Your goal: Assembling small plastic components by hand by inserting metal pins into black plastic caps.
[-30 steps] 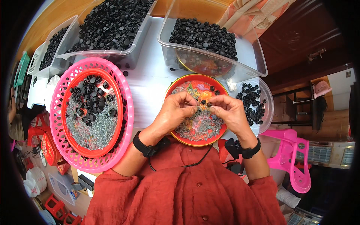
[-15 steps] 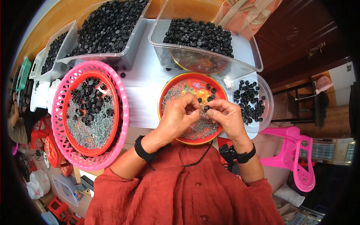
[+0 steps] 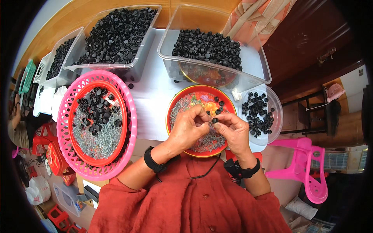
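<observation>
Over a round red tray with a gold rim, both my hands meet in a pinch. My right hand grips a small round black plastic cap between thumb and fingertips. Close against it on the left, the thumb and forefinger of my left hand are pressed on a thin grey screw, mostly hidden by the fingers. Whether the screw's tip is inside the cap cannot be made out. Loose grey screws cover much of the flowered tray, and several black caps lie near its right side.
A pink lattice basket at left bears a red tray of screws and caps. Clear bins of black parts stand behind. A clear round dish of black pieces sits at right, beside a pink plastic stool.
The whole scene sits slightly lower in the picture, as the view has shifted. Both hands keep their pinch over the tray, with the cap still in the right one.
</observation>
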Available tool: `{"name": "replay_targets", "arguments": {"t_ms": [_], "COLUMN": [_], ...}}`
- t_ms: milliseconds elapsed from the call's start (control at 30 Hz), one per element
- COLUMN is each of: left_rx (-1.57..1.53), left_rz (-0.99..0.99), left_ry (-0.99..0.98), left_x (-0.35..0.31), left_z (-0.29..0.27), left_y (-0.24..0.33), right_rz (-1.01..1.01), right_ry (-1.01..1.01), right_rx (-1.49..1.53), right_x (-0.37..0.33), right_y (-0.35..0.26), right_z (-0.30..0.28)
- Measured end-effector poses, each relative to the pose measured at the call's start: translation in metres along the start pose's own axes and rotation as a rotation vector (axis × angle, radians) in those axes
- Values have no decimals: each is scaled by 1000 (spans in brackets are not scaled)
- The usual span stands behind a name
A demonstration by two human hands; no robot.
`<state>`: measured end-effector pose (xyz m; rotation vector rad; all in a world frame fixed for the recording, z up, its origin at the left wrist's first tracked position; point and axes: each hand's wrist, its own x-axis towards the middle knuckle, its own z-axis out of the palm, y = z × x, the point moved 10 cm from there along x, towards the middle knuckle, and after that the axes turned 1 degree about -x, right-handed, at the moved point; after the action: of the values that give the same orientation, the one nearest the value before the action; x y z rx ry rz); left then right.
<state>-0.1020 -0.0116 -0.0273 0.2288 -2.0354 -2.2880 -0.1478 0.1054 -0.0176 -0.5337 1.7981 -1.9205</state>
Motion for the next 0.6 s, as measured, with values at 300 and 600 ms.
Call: {"name": "replay_targets", "arguments": {"t_ms": [300,600], "left_rx": [-394,-67], "left_rz": [-3,77], "left_ry": [130,-20], "left_x": [2,1], "left_z": [-13,7], "left_y": [2,9], "right_rz": [13,-204], "right_ry": [28,95], "right_rx": [11,-368], "right_x": [3,-3], "right_y": [2,-24], "right_z": [2,-5]}}
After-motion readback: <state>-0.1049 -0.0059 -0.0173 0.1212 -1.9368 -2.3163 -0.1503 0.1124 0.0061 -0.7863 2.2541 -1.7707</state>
